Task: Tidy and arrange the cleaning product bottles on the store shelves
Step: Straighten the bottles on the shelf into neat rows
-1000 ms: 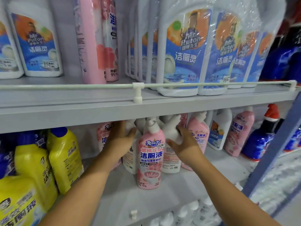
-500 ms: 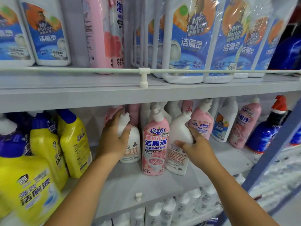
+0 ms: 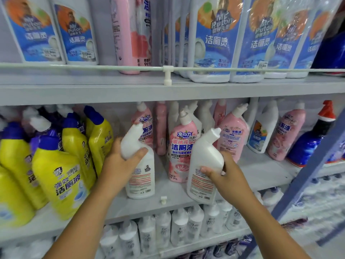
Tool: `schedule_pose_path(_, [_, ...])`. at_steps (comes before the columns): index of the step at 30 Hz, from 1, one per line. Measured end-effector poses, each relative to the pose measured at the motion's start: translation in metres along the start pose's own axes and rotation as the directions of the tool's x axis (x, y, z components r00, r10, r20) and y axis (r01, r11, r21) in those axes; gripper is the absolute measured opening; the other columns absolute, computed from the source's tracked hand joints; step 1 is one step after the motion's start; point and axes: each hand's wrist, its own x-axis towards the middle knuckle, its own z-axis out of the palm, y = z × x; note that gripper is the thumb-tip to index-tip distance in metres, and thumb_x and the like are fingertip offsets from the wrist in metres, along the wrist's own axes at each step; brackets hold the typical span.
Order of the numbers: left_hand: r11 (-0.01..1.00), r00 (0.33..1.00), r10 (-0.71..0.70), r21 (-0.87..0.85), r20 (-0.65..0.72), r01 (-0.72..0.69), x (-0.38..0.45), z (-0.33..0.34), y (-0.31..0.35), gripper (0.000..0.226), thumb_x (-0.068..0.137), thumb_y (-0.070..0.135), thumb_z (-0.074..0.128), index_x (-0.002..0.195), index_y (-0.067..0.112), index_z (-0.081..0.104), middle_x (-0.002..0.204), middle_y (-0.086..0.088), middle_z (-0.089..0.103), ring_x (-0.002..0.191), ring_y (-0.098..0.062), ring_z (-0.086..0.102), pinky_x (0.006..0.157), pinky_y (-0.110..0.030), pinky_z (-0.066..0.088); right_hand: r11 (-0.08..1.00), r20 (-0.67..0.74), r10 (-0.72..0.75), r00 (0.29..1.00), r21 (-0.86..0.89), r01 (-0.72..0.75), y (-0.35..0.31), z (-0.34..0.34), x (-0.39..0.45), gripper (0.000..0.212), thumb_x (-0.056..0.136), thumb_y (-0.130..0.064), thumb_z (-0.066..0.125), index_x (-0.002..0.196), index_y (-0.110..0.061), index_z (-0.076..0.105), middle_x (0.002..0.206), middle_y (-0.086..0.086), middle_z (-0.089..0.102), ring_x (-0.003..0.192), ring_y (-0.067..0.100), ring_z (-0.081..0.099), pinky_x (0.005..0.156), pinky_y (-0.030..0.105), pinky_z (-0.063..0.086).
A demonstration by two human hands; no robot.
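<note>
Both hands hold white bottles at the front of the middle shelf (image 3: 261, 171). Left hand (image 3: 119, 165): fingers and thumb wrapped round the angled neck of the left white bottle (image 3: 140, 176), whose base stands on the shelf, back label facing out. Right hand (image 3: 222, 174): fingers curled round the waist of the right white bottle (image 3: 203, 165), which is tilted, its cap leaning to the right and its base at the shelf's front lip; whether that base rests on the board or hangs just off it cannot be told from this view.

Change over the last second: both bottles have come forward from the back rows, where the hands were reaching in among the necks, and now flank the pink bottle (image 3: 182, 152) standing upright between them. Both show their backs, so turning them to show their fronts is probably the step in hand.

Surroundings: yellow bottles (image 3: 61, 169) crowd the left of the same shelf, several leaning. More pink bottles (image 3: 233, 133) and white ones stand behind and to the right in loose rows, well apart from a blue bottle (image 3: 308, 146) with a red cap. Blue-labelled white bottles (image 3: 214, 40) line the upper shelf behind a rail (image 3: 93, 67).
</note>
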Motion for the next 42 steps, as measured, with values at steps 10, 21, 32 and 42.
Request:
schedule_pose_path(10, [0.991, 0.993, -0.114, -0.064, 0.039, 0.117, -0.037, 0.006, -0.034, 0.043, 0.078, 0.031, 0.089, 0.106, 0.044, 0.06, 0.106, 0.016, 0.074, 0.099, -0.007, 0.071, 0.084, -0.037, 0.06, 0.983, 0.059, -0.006, 0.998, 0.182, -0.004, 0.006, 0.019, -0.029, 0.047, 0.085, -0.021, 0.081, 0.116, -0.044, 0.054, 0.11, -0.014, 0.069, 0.096, -0.004, 0.066, 0.075, 0.019, 0.053])
schedule_pose_path(21, [0.972, 0.987, -0.064, -0.232, -0.148, 0.028, -0.138, -0.068, 0.035, 0.048, 0.078, 0.011, 0.086, 0.112, 0.038, 0.066, 0.1, 0.014, 0.078, 0.09, -0.006, 0.075, 0.069, -0.025, 0.059, 0.936, 0.101, -0.135, 0.986, 0.339, 0.093, -0.054, 0.006, -0.082, 0.05, 0.082, -0.01, 0.08, 0.114, -0.044, 0.061, 0.099, -0.016, 0.075, 0.088, 0.002, 0.072, 0.065, 0.016, 0.058])
schedule_pose_path(32, [0.834, 0.924, 0.336, -0.399, -0.181, -0.381, -0.124, -0.2, 0.175, 0.049, 0.051, 0.025, 0.092, 0.095, 0.04, 0.074, 0.096, 0.003, 0.08, 0.084, -0.014, 0.078, 0.059, -0.019, 0.058, 0.758, 0.088, -0.513, 0.854, 0.514, 0.402, -0.25, -0.002, -0.104, 0.043, 0.067, -0.026, 0.074, 0.109, -0.03, 0.071, 0.098, -0.004, 0.08, 0.087, 0.011, 0.077, 0.067, 0.018, 0.058])
schedule_pose_path(42, [0.849, 0.879, 0.46, -0.225, -0.128, -0.478, 0.011, -0.302, 0.232, 0.044, 0.083, 0.034, 0.081, 0.122, 0.031, 0.062, 0.109, 0.007, 0.078, 0.098, -0.015, 0.076, 0.084, -0.043, 0.059, 0.722, 0.018, -0.596, 0.803, 0.449, 0.526, -0.401, 0.056, -0.034, 0.038, 0.088, -0.031, 0.074, 0.121, -0.017, 0.061, 0.106, 0.003, 0.078, 0.094, 0.021, 0.077, 0.083, 0.046, 0.062])
